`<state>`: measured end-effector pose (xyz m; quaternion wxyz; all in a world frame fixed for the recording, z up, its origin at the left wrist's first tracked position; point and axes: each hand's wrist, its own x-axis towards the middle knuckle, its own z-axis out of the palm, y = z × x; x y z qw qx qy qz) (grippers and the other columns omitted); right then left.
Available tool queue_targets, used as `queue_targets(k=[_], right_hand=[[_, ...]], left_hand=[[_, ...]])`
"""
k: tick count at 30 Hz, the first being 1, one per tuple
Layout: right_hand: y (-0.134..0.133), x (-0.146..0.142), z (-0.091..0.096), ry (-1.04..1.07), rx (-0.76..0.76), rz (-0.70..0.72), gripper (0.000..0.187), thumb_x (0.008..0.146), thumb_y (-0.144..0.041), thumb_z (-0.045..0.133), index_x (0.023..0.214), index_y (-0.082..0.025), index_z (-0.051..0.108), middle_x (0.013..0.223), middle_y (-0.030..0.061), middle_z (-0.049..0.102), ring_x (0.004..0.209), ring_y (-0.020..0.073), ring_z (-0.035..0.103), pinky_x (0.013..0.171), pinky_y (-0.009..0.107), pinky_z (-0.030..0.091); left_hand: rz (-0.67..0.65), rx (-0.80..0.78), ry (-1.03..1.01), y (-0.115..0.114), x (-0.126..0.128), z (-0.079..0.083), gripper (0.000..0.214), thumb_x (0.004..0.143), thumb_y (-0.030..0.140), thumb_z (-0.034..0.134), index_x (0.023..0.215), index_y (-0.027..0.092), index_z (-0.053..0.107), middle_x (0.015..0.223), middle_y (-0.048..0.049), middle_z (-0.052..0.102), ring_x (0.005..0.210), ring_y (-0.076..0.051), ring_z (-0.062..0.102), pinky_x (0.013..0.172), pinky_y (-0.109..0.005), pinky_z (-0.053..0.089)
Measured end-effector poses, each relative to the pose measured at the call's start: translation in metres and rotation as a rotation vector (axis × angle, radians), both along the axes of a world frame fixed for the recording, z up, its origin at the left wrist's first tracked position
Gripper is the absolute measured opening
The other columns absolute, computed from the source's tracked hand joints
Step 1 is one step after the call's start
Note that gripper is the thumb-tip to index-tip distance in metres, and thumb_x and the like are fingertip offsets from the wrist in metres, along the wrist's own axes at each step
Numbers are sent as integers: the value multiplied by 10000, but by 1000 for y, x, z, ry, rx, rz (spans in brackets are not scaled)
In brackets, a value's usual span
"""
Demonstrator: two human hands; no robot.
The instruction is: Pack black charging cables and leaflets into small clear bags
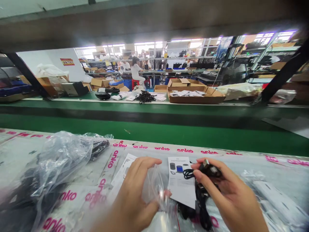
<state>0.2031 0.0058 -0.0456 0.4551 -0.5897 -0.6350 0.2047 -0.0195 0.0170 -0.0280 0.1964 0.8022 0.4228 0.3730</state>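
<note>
My left hand (137, 193) curls its fingers around the mouth of a clear plastic bag (158, 183), which bulges out toward the middle. In my right hand (231, 193), a bundled black cable (209, 169) is pinched between thumb and fingers, its plug end up. A printed white leaflet (181, 187) with small product pictures lies between the two hands. More black cables (204, 206) lie beside and partly under it. Behind my left hand, another white printed sheet (123, 170) is partly covered.
At left, a large clear bag (62, 161) holds dark items. White packaged items (277, 199) lie at right. Beyond the green belt (156, 129) stand an open cardboard box (195, 95) and a pile of black cables (145, 96). A person (136, 71) sits far back.
</note>
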Motion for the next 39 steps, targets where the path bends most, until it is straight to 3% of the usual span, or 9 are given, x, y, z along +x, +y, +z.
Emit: queue_targets(k=[2, 5, 8, 11, 16, 24, 27, 30, 39], right_hand=[[-2, 2, 1, 44, -95, 143, 255, 896, -365, 545, 1133, -271, 526, 990, -2, 706, 818, 127, 697, 731, 183, 565], [-3, -3, -4, -252, -50, 414, 444, 891, -197, 504, 1311, -317, 427, 1165, 1, 645, 982, 152, 640, 866, 293, 540], [5, -5, -15, -522, 196, 253, 496, 901, -145, 433, 1374, -281, 369, 1318, 56, 518, 1215, 236, 450, 965, 447, 452], [19, 0, -30, -556, 212, 23, 424, 888, -225, 534, 1299, -155, 457, 1254, 161, 522, 1164, 333, 440, 905, 558, 428], [30, 10, -38, -521, 127, 7, 53, 839, -152, 613, 811, -166, 570, 766, 54, 624, 734, 239, 566, 709, 472, 464], [7, 5, -23, -577, 218, 290, 233, 937, -254, 456, 957, -290, 685, 937, 38, 674, 822, 256, 590, 697, 432, 462], [0, -6, -36, -571, 220, 252, 242, 930, -285, 467, 805, -243, 670, 937, 54, 681, 842, 281, 602, 711, 456, 477], [-1, -11, -43, -575, 207, 203, 221, 857, -118, 488, 1015, -204, 616, 915, 81, 666, 823, 291, 617, 689, 456, 507], [-19, -11, 15, -71, 199, 202, 270, 883, -237, 553, 1126, -352, 536, 1033, -31, 619, 907, 122, 644, 727, 168, 539]], left_hand=[[-10, 27, 32, 1, 0, -2, 497, 790, 155, 605, 1223, 264, 385, 1129, -32, 513, 1040, -217, 498, 861, -346, 427], [-12, 45, 70, 3, -1, -4, 490, 810, 164, 588, 1241, 259, 376, 1143, -36, 507, 1058, -216, 488, 879, -353, 421], [-19, 44, 94, 4, -1, -5, 465, 830, 178, 571, 1248, 251, 380, 1155, -43, 507, 1065, -217, 487, 885, -364, 420], [-49, 37, 114, 4, 1, -6, 476, 823, 178, 581, 1251, 242, 382, 1164, -51, 510, 1067, -225, 490, 882, -376, 429], [-61, 40, 128, 2, 2, -9, 468, 826, 175, 572, 1250, 232, 382, 1164, -65, 507, 1065, -238, 487, 869, -401, 437], [-45, 18, 125, 4, -2, -7, 462, 841, 188, 558, 1260, 248, 373, 1181, -52, 489, 1087, -224, 463, 893, -399, 425], [-37, 24, 124, 5, -2, -6, 487, 824, 169, 567, 1265, 240, 374, 1176, -59, 489, 1084, -231, 463, 891, -399, 429], [-36, 60, 137, 5, -1, -8, 511, 810, 143, 573, 1273, 223, 371, 1181, -71, 482, 1093, -241, 452, 909, -406, 419], [9, 216, 180, 0, 7, -18, 547, 729, 74, 538, 1247, 157, 383, 1069, -91, 474, 966, -257, 449, 809, -410, 425]])
